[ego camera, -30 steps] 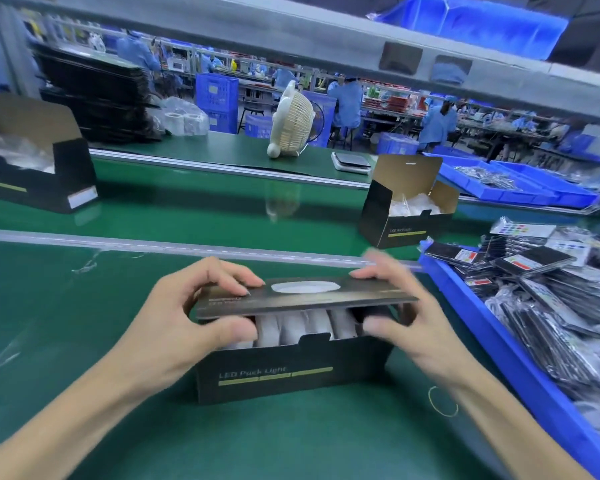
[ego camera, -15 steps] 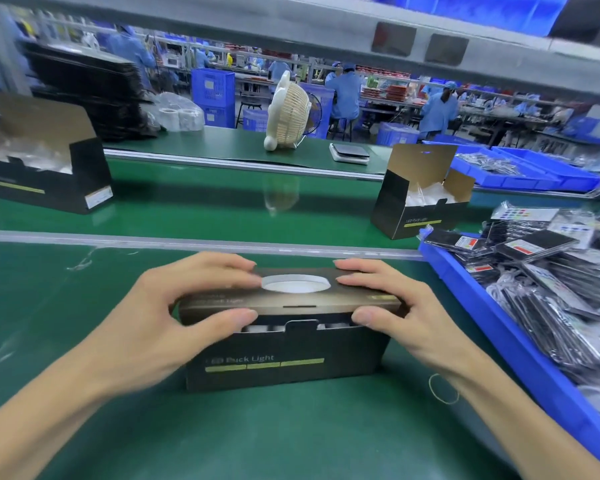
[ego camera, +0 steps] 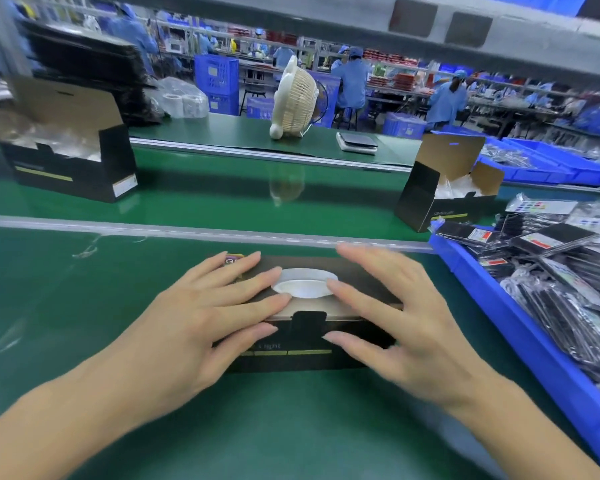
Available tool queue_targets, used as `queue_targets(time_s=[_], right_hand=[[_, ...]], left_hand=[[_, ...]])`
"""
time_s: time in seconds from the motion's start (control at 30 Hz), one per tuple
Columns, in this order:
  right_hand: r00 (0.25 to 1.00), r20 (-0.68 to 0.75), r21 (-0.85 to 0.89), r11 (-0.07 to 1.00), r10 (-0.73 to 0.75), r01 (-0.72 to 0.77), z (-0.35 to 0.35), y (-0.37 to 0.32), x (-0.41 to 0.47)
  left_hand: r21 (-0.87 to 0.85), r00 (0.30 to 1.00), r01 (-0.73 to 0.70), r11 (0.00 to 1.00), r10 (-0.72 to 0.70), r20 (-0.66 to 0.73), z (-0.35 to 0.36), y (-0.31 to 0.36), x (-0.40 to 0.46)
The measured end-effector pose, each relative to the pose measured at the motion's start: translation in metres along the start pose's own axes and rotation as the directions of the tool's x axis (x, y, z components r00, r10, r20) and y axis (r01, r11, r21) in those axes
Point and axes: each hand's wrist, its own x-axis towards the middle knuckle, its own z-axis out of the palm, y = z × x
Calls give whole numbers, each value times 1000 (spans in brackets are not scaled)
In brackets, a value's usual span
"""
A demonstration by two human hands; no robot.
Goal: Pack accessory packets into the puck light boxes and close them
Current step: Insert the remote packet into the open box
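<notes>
Both hands, left (ego camera: 187, 327) and right (ego camera: 406, 327), flat, fingers straight, pressing matte black cardboard box (ego camera: 305, 355) lid.

Single head-worn wide-angle view, looking forward and down from close above the green work mat (ego camera: 84, 306), both hands at near range in the lower frame, the conveyor belt (ego camera: 222, 199) and factory floor receding beyond; edges curved by the lens.

Bright, even overhead light fills my bench. My right hand (ego camera: 400, 327) smears with motion blur. Around it, the edges bow and soften.
</notes>
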Motion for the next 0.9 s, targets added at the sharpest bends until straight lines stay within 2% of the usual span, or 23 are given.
queue_targets(time_s=[0.07, 0.1, 0.23, 0.4, 0.43, 0.5, 0.57, 0.7, 0.8, 0.87, 0.9], right_hand=[[986, -118, -25, 993, -117, 115, 11, -14, 6], [980, -131, -43, 988, -152, 147, 16, -20, 7], [983, -131, -87, 989, -127, 116, 28, -27, 12], [953, -225, -87, 979, -201, 185, 32, -30, 2], [960, -232, -63, 987, -156, 145, 33, -31, 2], [971, -234, 64, 997, 55, -42, 31, -31, 4], [953, -175, 208, 956, 246, -208, 28, -32, 10], [909, -45, 375, 851, 414, -369, 20, -25, 19], [892, -121, 172, 894, 436, -414, 18, -19, 17], [924, -219, 69, 950, 313, -306, 22, -20, 10], [940, -248, 63, 972, 236, -227, 25, -22, 8]], left_hand=[[7, 1000, 14, 1000, -14, -13, 0, 3, 1], [7, 1000, 19, 1000, -19, -17, 0, 5, 1], [-13, 999, 44, 999, -45, -12, -1, 7, 1], [-82, 996, 86, 993, -89, -27, 0, 8, -1], [-98, 995, 94, 991, -97, -27, 0, 8, 0], [-115, 993, 112, 987, -116, -28, 0, 9, 1], [-106, 991, 125, 986, -128, -27, 0, 10, 2], [-60, 989, 143, 988, -139, 52, -6, 14, 5], [171, 971, 80, 982, -116, 212, -12, 15, 7], [252, 965, 55, 966, -116, 235, -8, 18, 11], [257, 974, 60, 964, -114, 197, -2, 16, 15]])
